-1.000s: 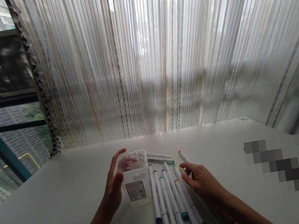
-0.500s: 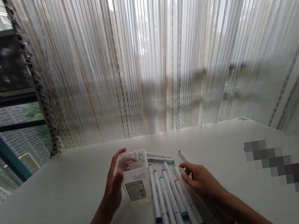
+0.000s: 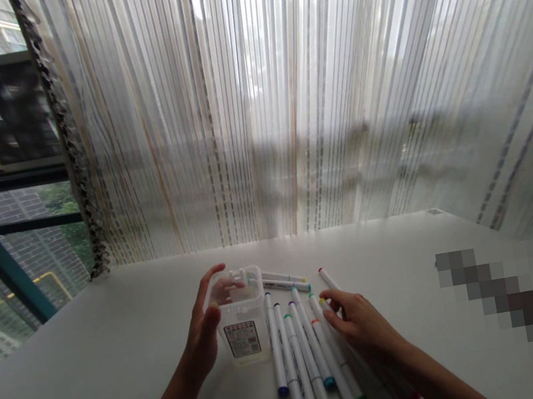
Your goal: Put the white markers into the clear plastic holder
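My left hand [image 3: 208, 333] is wrapped round the left side of a clear plastic container [image 3: 259, 315], thumb in front and fingers behind. The container stands upright on the table and bears a black-edged label [image 3: 243, 339]. My right hand [image 3: 356, 317] is closed, its thumb and forefinger pinching a yellow-tipped white marker [image 3: 323, 302] near its far end. Several white markers with coloured ends lie side by side between the hands, among them a blue-ended marker [image 3: 276, 346] and an orange-tipped marker [image 3: 329, 355]. A red-tipped marker [image 3: 327, 277] runs partly hidden behind my right hand.
Beyond the container, a yellow-ended marker [image 3: 283, 276] and a teal-ended marker [image 3: 287, 284] lie crosswise on the white table [image 3: 132, 342]. A striped sheer curtain [image 3: 186, 138] hangs past the far edge. Pixelated blocks [image 3: 515, 298] cover part of the right side.
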The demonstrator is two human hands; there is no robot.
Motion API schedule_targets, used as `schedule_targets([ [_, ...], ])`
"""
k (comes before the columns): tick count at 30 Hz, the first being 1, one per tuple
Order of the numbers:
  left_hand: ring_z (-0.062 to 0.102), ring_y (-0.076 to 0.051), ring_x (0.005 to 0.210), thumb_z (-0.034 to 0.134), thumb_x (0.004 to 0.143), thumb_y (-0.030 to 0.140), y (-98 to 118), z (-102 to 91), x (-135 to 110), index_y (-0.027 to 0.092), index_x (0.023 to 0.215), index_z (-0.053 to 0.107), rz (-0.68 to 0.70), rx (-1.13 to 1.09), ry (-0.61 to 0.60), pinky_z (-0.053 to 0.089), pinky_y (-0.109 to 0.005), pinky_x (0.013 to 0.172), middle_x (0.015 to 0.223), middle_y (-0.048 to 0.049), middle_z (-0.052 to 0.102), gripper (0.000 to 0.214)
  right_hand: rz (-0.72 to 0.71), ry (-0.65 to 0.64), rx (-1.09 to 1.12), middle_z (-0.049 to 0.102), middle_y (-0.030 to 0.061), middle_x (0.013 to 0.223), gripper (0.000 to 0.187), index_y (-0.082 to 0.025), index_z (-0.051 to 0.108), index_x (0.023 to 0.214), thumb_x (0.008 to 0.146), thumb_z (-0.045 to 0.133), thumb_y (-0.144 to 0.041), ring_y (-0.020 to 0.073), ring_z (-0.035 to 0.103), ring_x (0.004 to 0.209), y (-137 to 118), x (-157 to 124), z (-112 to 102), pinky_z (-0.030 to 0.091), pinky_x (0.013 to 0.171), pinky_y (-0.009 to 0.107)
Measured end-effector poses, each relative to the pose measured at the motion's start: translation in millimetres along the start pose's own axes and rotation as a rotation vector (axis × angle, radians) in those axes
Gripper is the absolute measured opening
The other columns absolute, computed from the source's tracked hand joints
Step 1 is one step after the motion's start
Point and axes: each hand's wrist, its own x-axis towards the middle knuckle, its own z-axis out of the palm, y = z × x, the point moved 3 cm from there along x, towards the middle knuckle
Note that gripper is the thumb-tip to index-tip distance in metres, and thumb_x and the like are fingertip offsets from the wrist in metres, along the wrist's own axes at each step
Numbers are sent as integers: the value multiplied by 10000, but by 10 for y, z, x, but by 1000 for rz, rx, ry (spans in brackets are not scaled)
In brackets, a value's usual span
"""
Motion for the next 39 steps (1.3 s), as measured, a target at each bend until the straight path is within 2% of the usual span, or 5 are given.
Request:
schedule_targets([
  [25,579,-295,938,584,621,658,1,2,16,217,1236,375,4,-3,12,461,-357,765,1044,-100,616,785,3,-15,-11,612,36,710,302,-147,604,971,755,418,-244,152,518,590,-24,-8,-9,364,572,249],
  [29,574,-299,950,572,634,658,14,10,6,217,1240,369,8,4,9,458,-358,777,1060,-105,609,777,-4,11,46,597,33,688,299,-148,601,966,749,428,-261,143,503,559,-24,-6,-26,366,545,248],
  [32,574,-299,949,550,659,654,37,35,-7,230,1244,353,18,-2,-13,470,-345,738,1083,-105,594,749,-36,138,244,569,30,680,274,-147,574,940,756,455,-312,130,483,537,-45,-5,-140,383,522,246],
  [36,575,-296,940,521,692,645,63,59,-13,216,1241,338,33,10,-29,469,-320,698,1091,-120,579,720,-68,415,610,550,20,695,289,-168,487,945,743,531,-369,120,486,534,-45,-30,-387,404,468,232],
  [39,584,-291,901,512,687,658,67,58,-3,200,1232,329,50,23,-39,466,-325,691,1053,-124,587,735,-94,607,755,577,14,690,282,-190,443,907,734,580,-368,105,469,477,-75,-61,-596,369,393,215],
])
